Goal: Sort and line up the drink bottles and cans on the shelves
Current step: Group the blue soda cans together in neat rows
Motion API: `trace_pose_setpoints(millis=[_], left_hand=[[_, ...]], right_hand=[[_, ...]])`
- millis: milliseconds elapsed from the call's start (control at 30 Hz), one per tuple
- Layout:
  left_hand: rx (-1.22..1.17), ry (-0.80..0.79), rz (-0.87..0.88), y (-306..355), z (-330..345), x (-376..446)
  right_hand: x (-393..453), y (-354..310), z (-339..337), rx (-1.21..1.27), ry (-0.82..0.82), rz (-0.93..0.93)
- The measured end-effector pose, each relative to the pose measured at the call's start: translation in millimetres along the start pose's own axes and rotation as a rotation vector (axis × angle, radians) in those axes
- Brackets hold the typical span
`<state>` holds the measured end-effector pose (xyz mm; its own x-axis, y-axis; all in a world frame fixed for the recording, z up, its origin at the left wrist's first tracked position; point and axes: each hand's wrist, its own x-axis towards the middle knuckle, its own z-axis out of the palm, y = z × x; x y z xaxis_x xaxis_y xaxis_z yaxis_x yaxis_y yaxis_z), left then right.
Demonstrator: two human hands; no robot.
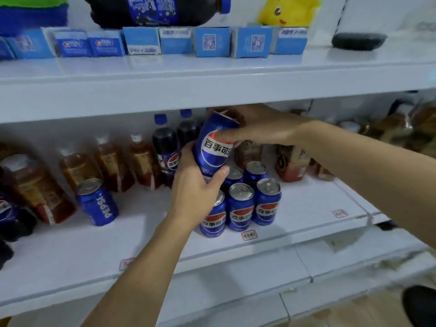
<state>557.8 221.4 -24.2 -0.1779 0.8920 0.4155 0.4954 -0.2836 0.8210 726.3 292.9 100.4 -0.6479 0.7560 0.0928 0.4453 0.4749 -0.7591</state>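
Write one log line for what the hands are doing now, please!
left hand: grips blue can low | right hand: grips its top | can: tilted above can group | lone can: apart, left

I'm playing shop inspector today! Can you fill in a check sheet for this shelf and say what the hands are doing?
Surface: white middle shelf, price tags on its front edge.
Job's things: held blue can, tilted, above a cluster of upright blue cans; a lone can stands left; tea bottles and cola bottles behind.
Clutter: blue boxes on the upper shelf, a big cola bottle lying on them.
Grippers: left hand grips the held can's lower part; right hand grips its top.
Cables: nothing seen.
Surroundings: yellow toy up top.
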Motion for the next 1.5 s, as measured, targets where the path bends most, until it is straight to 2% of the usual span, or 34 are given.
trace_pose_setpoints(millis=[100,200,267,467,533,767,1067,1267,1500], left_hand=[[0.008,-0.124,0.085,24,36,4],[0.099,-0.321,0.179,39,57,13],[0.196,-0.389,0.2,43,67,24],[0.506,-0.448,-0.074,41,105,45],[0.588,-0.475,-0.093,34,118,42],[0.746,-0.467,-0.044,27,131,28],[0.769,-0.458,-0.068,30,133,27],[0.839,-0.464,-0.063,27,135,26],[0.793,-0.458,-0.102,26,135,26]], right_hand=[[-38,11,-35,-0.134,0.07,0.078],[-66,24,-66,-0.282,0.057,0.145],[-75,38,-84,-0.373,0.067,0.164],[-64,84,-102,-0.623,0.011,0.154],[-54,102,-93,-0.682,-0.05,0.138],[-32,155,-63,-0.669,-0.197,0.157],[-23,188,-51,-0.592,-0.273,0.063],[-26,202,-55,-0.502,-0.266,-0.009],[-32,212,-52,-0.475,-0.224,-0.063]])
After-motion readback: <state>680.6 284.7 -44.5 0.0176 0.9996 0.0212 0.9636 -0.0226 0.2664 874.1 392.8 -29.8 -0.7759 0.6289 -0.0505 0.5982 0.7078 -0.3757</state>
